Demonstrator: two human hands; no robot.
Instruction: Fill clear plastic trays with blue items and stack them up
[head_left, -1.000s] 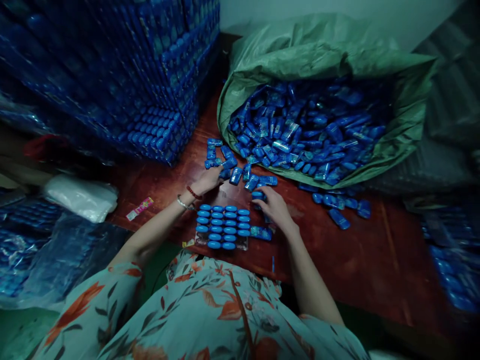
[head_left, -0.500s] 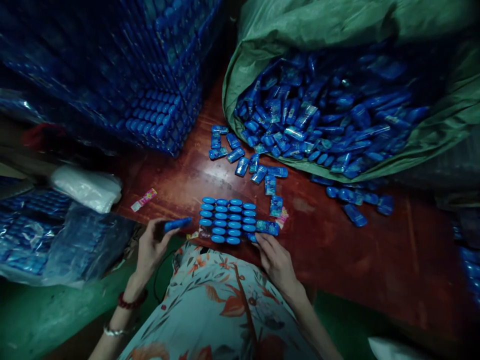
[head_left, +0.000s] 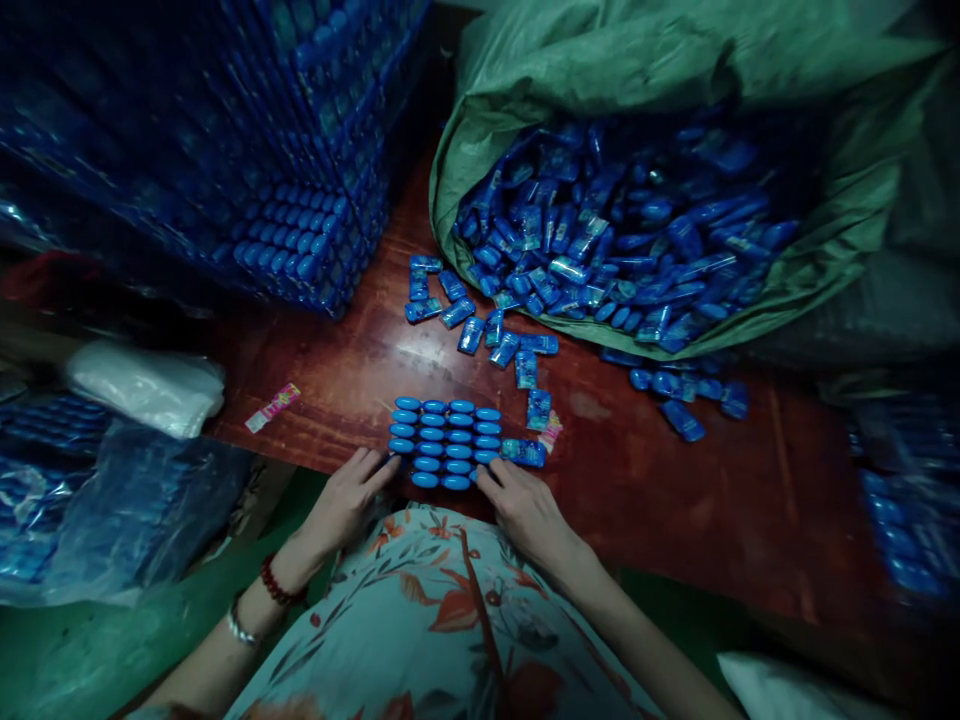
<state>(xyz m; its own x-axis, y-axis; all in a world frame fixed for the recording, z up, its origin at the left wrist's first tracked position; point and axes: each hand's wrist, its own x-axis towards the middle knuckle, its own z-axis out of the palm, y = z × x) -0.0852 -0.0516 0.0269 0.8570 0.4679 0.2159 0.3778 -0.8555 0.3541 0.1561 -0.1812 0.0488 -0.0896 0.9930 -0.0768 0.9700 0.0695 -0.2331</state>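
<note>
A block of small blue capsule-shaped packets (head_left: 445, 441) stands in neat rows near the front edge of the dark red wooden table (head_left: 645, 480). My left hand (head_left: 346, 500) rests at the block's lower left corner, fingertips touching it. At the lower right corner my right hand (head_left: 525, 505) has its fingertips against the block. Neither hand holds a loose packet. One wrapped blue packet (head_left: 523, 452) lies right beside the block, near my right hand.
A green sack (head_left: 750, 80) full of wrapped blue packets (head_left: 600, 240) lies open at the back right, with loose ones spilled in front. Tall stacks of packed blue blocks (head_left: 300, 220) fill the back left. Plastic bags (head_left: 142, 385) and a pink wrapper (head_left: 271, 407) lie at the left.
My left hand, which held a blue packet out to the left, has come in to the block's left corner and holds nothing. My right hand stays at the right corner.
</note>
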